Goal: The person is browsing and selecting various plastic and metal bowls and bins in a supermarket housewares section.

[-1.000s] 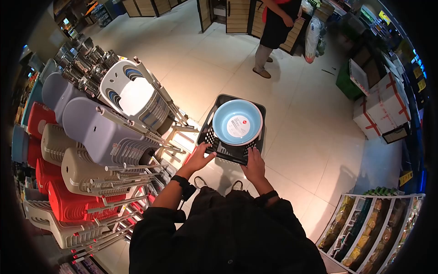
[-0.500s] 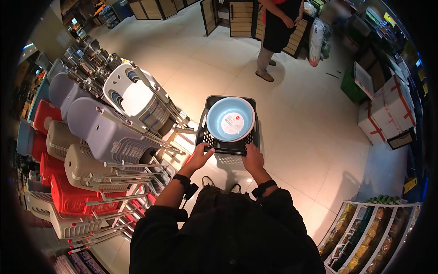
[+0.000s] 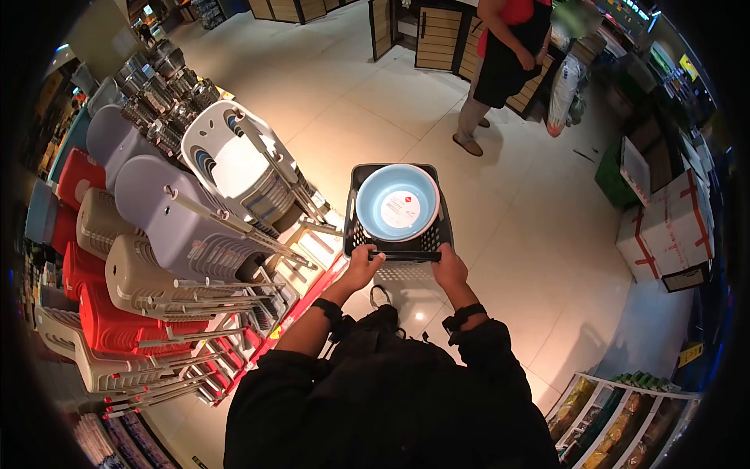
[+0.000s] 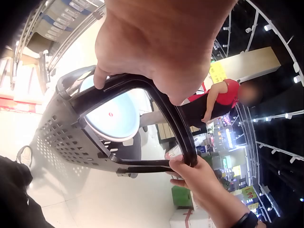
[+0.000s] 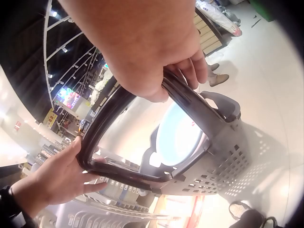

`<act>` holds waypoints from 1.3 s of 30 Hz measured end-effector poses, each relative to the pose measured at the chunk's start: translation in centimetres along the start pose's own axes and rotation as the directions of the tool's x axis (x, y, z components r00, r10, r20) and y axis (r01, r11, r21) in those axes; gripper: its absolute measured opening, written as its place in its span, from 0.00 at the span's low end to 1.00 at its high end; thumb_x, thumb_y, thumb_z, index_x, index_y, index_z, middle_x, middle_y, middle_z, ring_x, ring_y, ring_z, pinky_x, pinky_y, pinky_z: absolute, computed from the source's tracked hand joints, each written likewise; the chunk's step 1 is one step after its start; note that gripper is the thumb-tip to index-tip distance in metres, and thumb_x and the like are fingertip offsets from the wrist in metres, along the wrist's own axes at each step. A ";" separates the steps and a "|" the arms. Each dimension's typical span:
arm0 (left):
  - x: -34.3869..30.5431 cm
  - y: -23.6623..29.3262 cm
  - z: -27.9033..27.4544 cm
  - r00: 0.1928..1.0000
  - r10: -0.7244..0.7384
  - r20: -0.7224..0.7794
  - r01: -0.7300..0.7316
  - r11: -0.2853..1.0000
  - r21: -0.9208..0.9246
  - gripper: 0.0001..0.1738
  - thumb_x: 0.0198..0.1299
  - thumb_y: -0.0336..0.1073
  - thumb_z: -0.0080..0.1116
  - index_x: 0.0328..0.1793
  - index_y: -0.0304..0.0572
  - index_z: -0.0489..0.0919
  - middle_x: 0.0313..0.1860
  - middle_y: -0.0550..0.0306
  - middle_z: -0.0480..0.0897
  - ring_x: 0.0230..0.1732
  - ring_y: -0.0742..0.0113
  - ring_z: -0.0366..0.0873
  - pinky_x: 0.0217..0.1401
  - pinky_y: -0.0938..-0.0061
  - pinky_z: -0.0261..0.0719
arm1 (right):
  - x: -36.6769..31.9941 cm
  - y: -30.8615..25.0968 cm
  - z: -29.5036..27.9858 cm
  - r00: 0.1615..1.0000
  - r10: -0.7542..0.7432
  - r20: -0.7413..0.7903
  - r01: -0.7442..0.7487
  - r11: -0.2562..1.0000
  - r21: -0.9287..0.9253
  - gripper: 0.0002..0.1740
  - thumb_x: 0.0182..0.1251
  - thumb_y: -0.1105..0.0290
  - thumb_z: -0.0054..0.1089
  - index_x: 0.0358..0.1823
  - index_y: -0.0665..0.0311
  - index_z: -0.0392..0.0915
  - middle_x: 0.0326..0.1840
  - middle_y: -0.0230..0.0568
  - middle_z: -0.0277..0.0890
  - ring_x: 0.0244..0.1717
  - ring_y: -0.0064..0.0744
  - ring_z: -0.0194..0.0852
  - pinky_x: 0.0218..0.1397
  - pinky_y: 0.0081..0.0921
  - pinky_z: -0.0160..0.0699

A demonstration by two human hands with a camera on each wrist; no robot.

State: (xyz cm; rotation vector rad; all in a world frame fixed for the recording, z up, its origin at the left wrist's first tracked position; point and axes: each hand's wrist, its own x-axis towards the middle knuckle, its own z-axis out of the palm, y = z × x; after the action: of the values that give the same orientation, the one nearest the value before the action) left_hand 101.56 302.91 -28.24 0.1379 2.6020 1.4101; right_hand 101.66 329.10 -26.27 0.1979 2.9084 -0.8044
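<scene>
A black shopping basket [image 3: 445, 227] with perforated sides hangs in front of me above the floor. Inside it sits a light blue plastic basin [image 3: 379, 207] with a round white label [image 3: 401, 209] on its bottom. My left hand [image 3: 362, 267] grips the left end of the basket's handle [image 3: 406, 256], thumb lying over it. At the other end, my right hand [image 3: 450, 270] curls its fingers around the same bar. Both wrist views show the handle raised and the basin [image 4: 114, 118] tilted beyond it.
Stacked plastic-seated chairs [image 3: 164, 227] and metal goods [image 3: 168, 102] line the left side. A person in a black apron [image 3: 508, 70] stands ahead to the right. Taped white boxes [image 3: 668, 227], a green crate [image 3: 616, 176] and a rack of packaged goods [image 3: 617, 422] are at the right.
Both hands have moved closer around the handle, which now stands nearer to me. The standing person and boxes have shifted right and down in view. One of my shoes is now hidden.
</scene>
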 end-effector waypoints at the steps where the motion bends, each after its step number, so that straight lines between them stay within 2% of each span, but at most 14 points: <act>1: 0.5 0.1 0.2 0.999 -0.024 0.029 0.024 0.999 -0.028 0.32 0.67 0.53 0.54 0.63 0.31 0.67 0.60 0.37 0.68 0.63 0.47 0.64 0.66 0.61 0.64 | 0.6 0.1 -0.3 1.000 -0.003 -0.008 0.003 1.000 0.009 0.19 0.55 0.70 0.65 0.48 0.56 0.69 0.45 0.43 0.78 0.46 0.51 0.79 0.45 0.45 0.77; 5: 1.7 1.7 0.5 1.000 -0.021 0.022 0.022 0.998 -0.060 0.31 0.67 0.51 0.54 0.63 0.31 0.67 0.59 0.35 0.68 0.63 0.47 0.64 0.66 0.62 0.64 | 3.1 0.3 -1.2 1.000 -0.018 -0.015 0.017 1.000 -0.025 0.19 0.55 0.70 0.65 0.48 0.56 0.69 0.45 0.44 0.78 0.45 0.52 0.79 0.44 0.45 0.77; 9: 3.2 0.3 1.0 0.996 0.018 -0.089 -0.017 1.000 0.010 0.30 0.67 0.50 0.56 0.63 0.31 0.66 0.56 0.36 0.69 0.60 0.47 0.65 0.63 0.61 0.67 | 5.1 -0.4 -1.4 0.998 -0.057 -0.024 0.056 0.998 -0.028 0.19 0.55 0.70 0.65 0.48 0.55 0.69 0.45 0.44 0.78 0.45 0.52 0.79 0.44 0.44 0.77; 11: 4.1 -0.8 1.4 0.979 0.117 -0.164 -0.104 0.991 0.082 0.30 0.66 0.49 0.56 0.62 0.30 0.67 0.55 0.37 0.70 0.60 0.46 0.66 0.62 0.61 0.68 | 5.9 -0.6 -1.4 0.999 -0.045 -0.013 0.045 0.999 -0.008 0.19 0.56 0.70 0.65 0.48 0.55 0.69 0.45 0.44 0.78 0.45 0.53 0.79 0.44 0.44 0.77; 12: 4.4 0.2 0.7 0.998 0.003 -0.066 -0.008 0.997 -0.074 0.34 0.66 0.52 0.54 0.64 0.26 0.65 0.64 0.23 0.64 0.70 0.33 0.57 0.73 0.52 0.55 | 6.4 -0.6 -1.4 0.998 -0.063 -0.022 0.063 0.998 -0.008 0.19 0.56 0.70 0.65 0.48 0.55 0.69 0.45 0.44 0.78 0.45 0.53 0.79 0.44 0.44 0.77; 19: 7.3 0.4 0.6 0.992 0.003 -0.123 -0.007 0.999 -0.034 0.34 0.66 0.53 0.55 0.65 0.31 0.66 0.65 0.24 0.62 0.72 0.33 0.55 0.74 0.51 0.54 | 9.6 -1.0 -1.9 0.998 -0.056 0.028 0.057 0.997 -0.044 0.19 0.55 0.70 0.65 0.48 0.55 0.70 0.40 0.46 0.80 0.42 0.53 0.80 0.42 0.46 0.77; 20: 7.8 0.3 0.5 0.990 -0.003 -0.138 0.007 1.000 0.024 0.33 0.66 0.51 0.55 0.66 0.30 0.65 0.64 0.32 0.64 0.68 0.41 0.60 0.72 0.58 0.57 | 10.1 -1.0 -1.8 0.997 -0.066 0.029 0.067 0.997 -0.041 0.19 0.55 0.70 0.65 0.48 0.55 0.70 0.39 0.47 0.80 0.42 0.53 0.80 0.41 0.46 0.77; 25: 9.9 -0.2 -0.4 0.988 -0.051 -0.147 0.054 0.998 0.017 0.31 0.67 0.51 0.54 0.65 0.33 0.66 0.62 0.38 0.67 0.65 0.46 0.63 0.68 0.60 0.63 | 13.3 -0.9 -1.7 0.984 -0.172 0.054 0.174 0.985 -0.025 0.19 0.56 0.69 0.65 0.48 0.57 0.69 0.38 0.47 0.80 0.40 0.53 0.80 0.39 0.45 0.77; 27: 10.7 0.4 -0.9 0.986 -0.127 -0.111 0.117 0.989 -0.091 0.34 0.66 0.53 0.55 0.65 0.30 0.66 0.67 0.28 0.63 0.71 0.39 0.58 0.73 0.56 0.57 | 14.7 -1.0 -1.8 0.978 -0.192 0.084 0.194 0.981 -0.012 0.19 0.55 0.69 0.65 0.48 0.58 0.69 0.37 0.46 0.79 0.40 0.52 0.80 0.40 0.46 0.77; 28: 11.0 1.1 -1.1 0.985 -0.111 -0.131 0.099 0.990 -0.098 0.32 0.66 0.52 0.56 0.64 0.30 0.67 0.63 0.33 0.66 0.67 0.42 0.62 0.70 0.59 0.61 | 15.5 -1.0 -1.9 0.975 -0.195 0.109 0.199 0.980 -0.024 0.20 0.55 0.69 0.65 0.48 0.58 0.69 0.39 0.46 0.78 0.42 0.51 0.80 0.42 0.46 0.77; 33: 13.6 1.9 -1.3 0.959 -0.218 -0.182 0.195 0.971 -0.139 0.31 0.65 0.51 0.57 0.62 0.31 0.68 0.59 0.38 0.69 0.63 0.47 0.66 0.66 0.62 0.66 | 19.4 -1.1 -2.2 0.957 -0.216 0.191 0.223 0.975 -0.016 0.21 0.55 0.68 0.65 0.50 0.58 0.68 0.45 0.46 0.76 0.46 0.51 0.79 0.44 0.46 0.77; 35: 14.7 1.5 -1.3 0.954 -0.197 -0.227 0.176 0.978 -0.108 0.30 0.67 0.52 0.56 0.63 0.36 0.67 0.56 0.41 0.68 0.58 0.54 0.68 0.64 0.64 0.67 | 20.8 -1.4 -2.3 0.948 -0.255 0.192 0.260 0.966 -0.002 0.22 0.56 0.68 0.65 0.50 0.58 0.68 0.45 0.47 0.77 0.47 0.53 0.79 0.45 0.47 0.77; 37: 15.9 1.1 -1.6 0.954 -0.163 -0.252 0.157 0.987 -0.042 0.31 0.67 0.54 0.55 0.64 0.36 0.67 0.58 0.40 0.67 0.60 0.53 0.67 0.65 0.63 0.66 | 22.1 -1.9 -2.8 0.940 -0.274 0.206 0.280 0.960 -0.002 0.22 0.56 0.67 0.65 0.50 0.59 0.68 0.45 0.47 0.77 0.47 0.53 0.78 0.45 0.47 0.77; 39: 16.7 1.3 -1.9 0.946 -0.224 -0.233 0.215 0.975 -0.063 0.33 0.67 0.55 0.54 0.66 0.37 0.66 0.61 0.38 0.65 0.62 0.52 0.65 0.66 0.63 0.66 | 23.5 -2.5 -3.1 0.932 -0.293 0.212 0.300 0.954 -0.003 0.22 0.56 0.67 0.66 0.50 0.59 0.67 0.45 0.48 0.77 0.47 0.54 0.78 0.45 0.48 0.77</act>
State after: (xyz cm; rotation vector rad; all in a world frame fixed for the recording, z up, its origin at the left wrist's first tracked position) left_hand 84.80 304.82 -28.03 -0.3383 2.6712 1.4720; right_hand 77.93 330.73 -25.83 -0.3202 2.7825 -0.7585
